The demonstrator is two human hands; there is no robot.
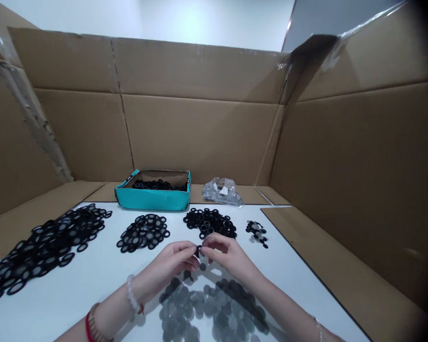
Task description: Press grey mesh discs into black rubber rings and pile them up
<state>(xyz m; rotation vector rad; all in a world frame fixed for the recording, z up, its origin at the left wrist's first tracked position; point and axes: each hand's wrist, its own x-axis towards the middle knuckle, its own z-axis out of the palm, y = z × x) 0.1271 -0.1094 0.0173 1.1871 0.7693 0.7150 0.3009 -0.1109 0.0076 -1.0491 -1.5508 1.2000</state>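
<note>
White table (53, 304), matte and evenly lit, boxed in on three sides by folded brown corrugated cardboard sheets (199, 137) with taped seams; a pale wall (146, 19) shows above them. Left hand (171, 261) and right hand (228, 254) held together just above the table, fingertips of both closed on a small black ring (199, 251), mostly hidden by the fingers. Directly below the hands, a spread of round gray mesh discs (207, 304). Across the table, left to right: a long swath of black rings with gray mesh centres (46, 247), a rounder pile of similar rings (143, 232), a heap of plain black rings (209, 223), and a small mixed cluster of black rings and mesh discs (257, 232). At the far table edge, an open teal box (152, 199) holding more black rings (159, 185); just right of it, a crumpled clear plastic bag (221, 191) on the cardboard.
</note>
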